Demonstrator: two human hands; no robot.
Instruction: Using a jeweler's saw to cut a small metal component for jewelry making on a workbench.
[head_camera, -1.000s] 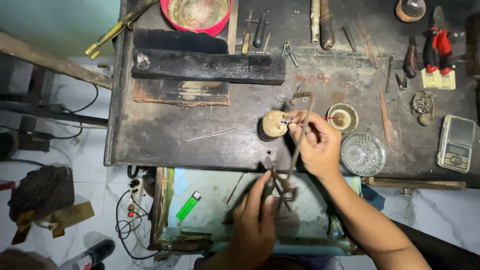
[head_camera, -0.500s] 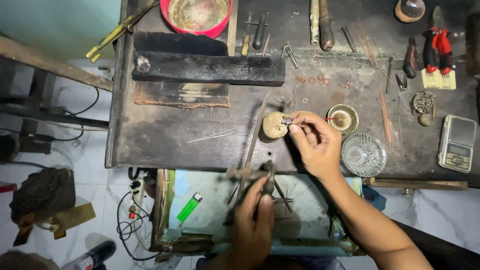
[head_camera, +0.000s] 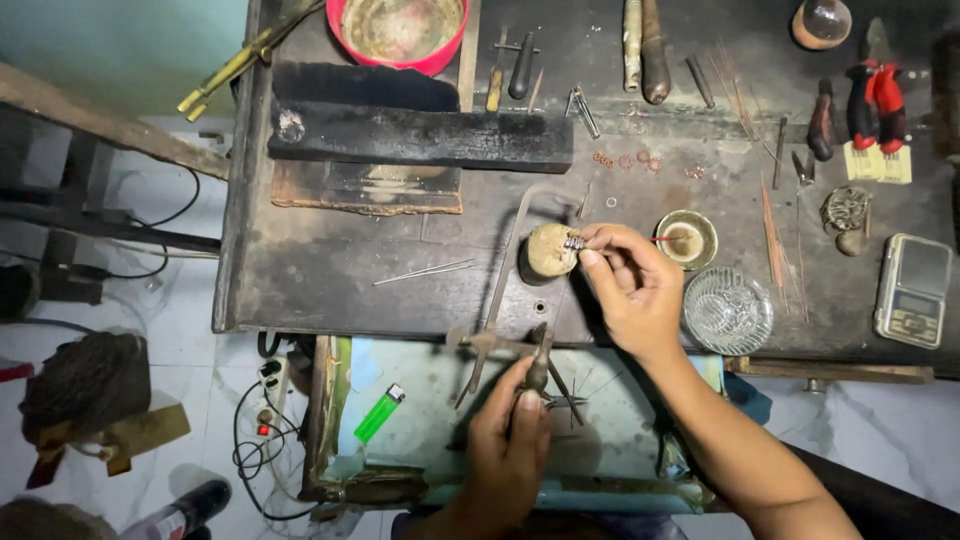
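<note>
— What is held at the front edge of the bench (head_camera: 330, 290)?

— A small coiled piece (head_camera: 575, 242) is pinched between the fingertips of the right hand (head_camera: 632, 288) and pressed against the round block (head_camera: 551, 250), which sits near the middle of the bench, just behind its front edge. The left hand (head_camera: 508, 450) is closed around the handle of a torch (head_camera: 535, 368), below the bench edge and over the tray (head_camera: 340, 440); its long thin pipe is angled up toward the block.

— How is the step best done, as judged from this?

— The piece should be kept seated firmly on the block, with the fingertips drawn back from the spot the pipe tip is aimed at. The torch is best steadied low, so that the tip is brought close without the piece being knocked.

— What lies close enough to be disturbed?

— A small dish (head_camera: 687, 238) lies just right of the right hand, and a glass dish (head_camera: 727, 310) by the wrist. A green lighter (head_camera: 380, 412) lies in the tray, well apart.
</note>
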